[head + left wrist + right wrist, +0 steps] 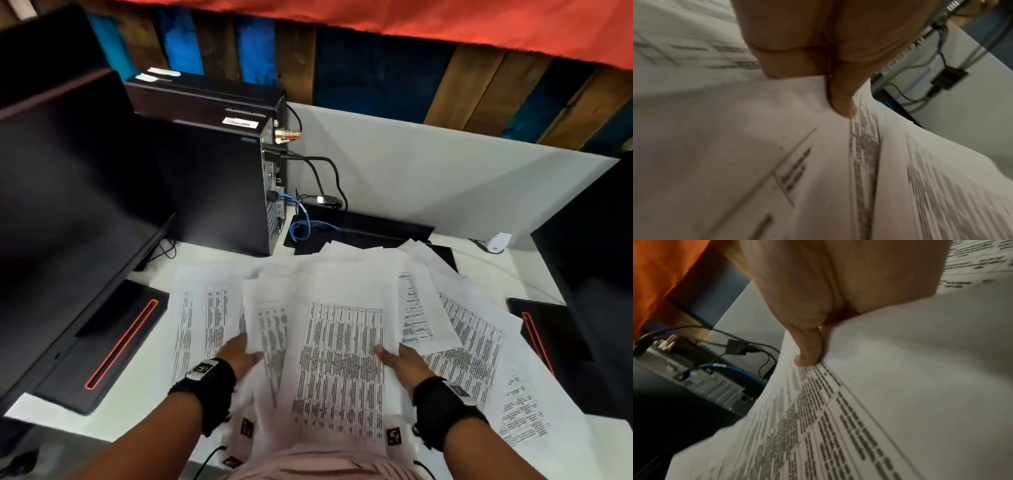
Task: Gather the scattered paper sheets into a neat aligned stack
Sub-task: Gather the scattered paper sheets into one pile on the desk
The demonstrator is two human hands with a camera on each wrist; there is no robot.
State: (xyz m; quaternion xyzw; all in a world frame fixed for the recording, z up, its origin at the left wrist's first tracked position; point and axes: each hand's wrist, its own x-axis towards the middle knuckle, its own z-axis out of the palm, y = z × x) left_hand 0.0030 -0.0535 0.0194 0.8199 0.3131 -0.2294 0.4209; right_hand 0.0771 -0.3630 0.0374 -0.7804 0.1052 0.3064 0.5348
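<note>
I see both hands on one loose bundle of paper sheets (337, 346) raised off the white desk (144, 411). The left hand (239, 353) pinches the bundle's left edge — thumb on top, fingers hidden beneath — so the sheets fan toward 3 o'clock from it. The right hand (404, 363) clamps the right edge, thumb (807, 352) pressed on the printed top page; the bundle runs toward 9 o'clock. More sheets (479, 349) lie scattered at 2 and 10 o'clock, near the computer tower (219, 185).
</note>
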